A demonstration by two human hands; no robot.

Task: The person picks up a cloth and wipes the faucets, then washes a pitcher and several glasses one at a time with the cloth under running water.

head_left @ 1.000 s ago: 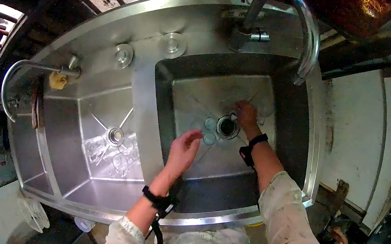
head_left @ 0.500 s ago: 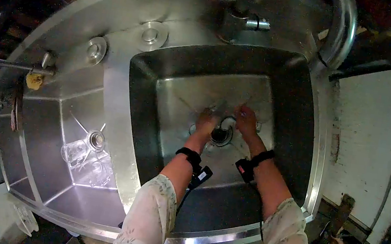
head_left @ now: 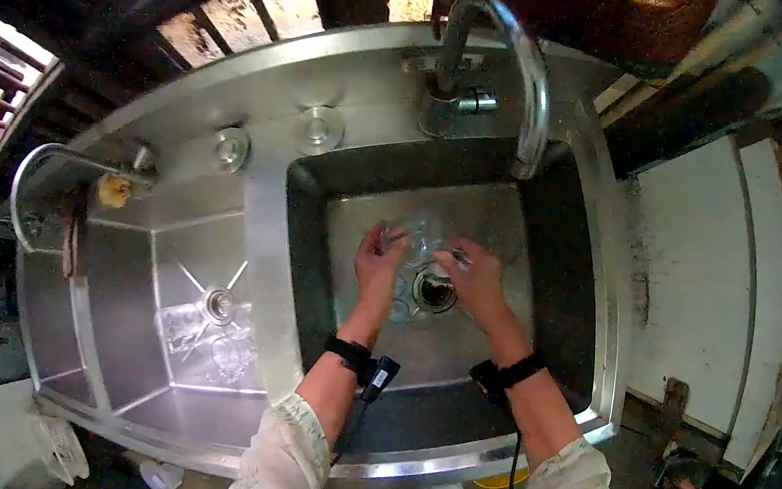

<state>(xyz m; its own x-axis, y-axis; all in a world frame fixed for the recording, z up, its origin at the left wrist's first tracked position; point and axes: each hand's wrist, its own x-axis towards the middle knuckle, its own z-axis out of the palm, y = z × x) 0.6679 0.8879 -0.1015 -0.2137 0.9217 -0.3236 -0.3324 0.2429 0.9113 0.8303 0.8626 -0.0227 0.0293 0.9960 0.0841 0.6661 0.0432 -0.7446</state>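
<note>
Both my hands are down inside the large right basin of a steel sink (head_left: 588,350). My left hand (head_left: 376,261) has its fingers curled, with something small and shiny at the fingertips. Across from it, my right hand (head_left: 474,282) is closed in a pinch with a small pale and dark piece at its fingers. Between the hands is a clear, see-through rounded piece (head_left: 424,236), its exact kind too faint to tell. The drain (head_left: 435,290) is just below them, with another clear round piece (head_left: 399,306) beside it on the left.
Clear plastic pieces (head_left: 228,354) lie by the drain in the left basin. A curved tap (head_left: 533,104) arches over the right basin's back; another tap (head_left: 38,172) with a yellow sponge (head_left: 114,191) is at left. Two round steel stoppers (head_left: 319,130) rest on the back ledge.
The view has shifted, showing more of the wall behind the sink. My hands are slightly further apart, and the clear piece between them now shows better.
</note>
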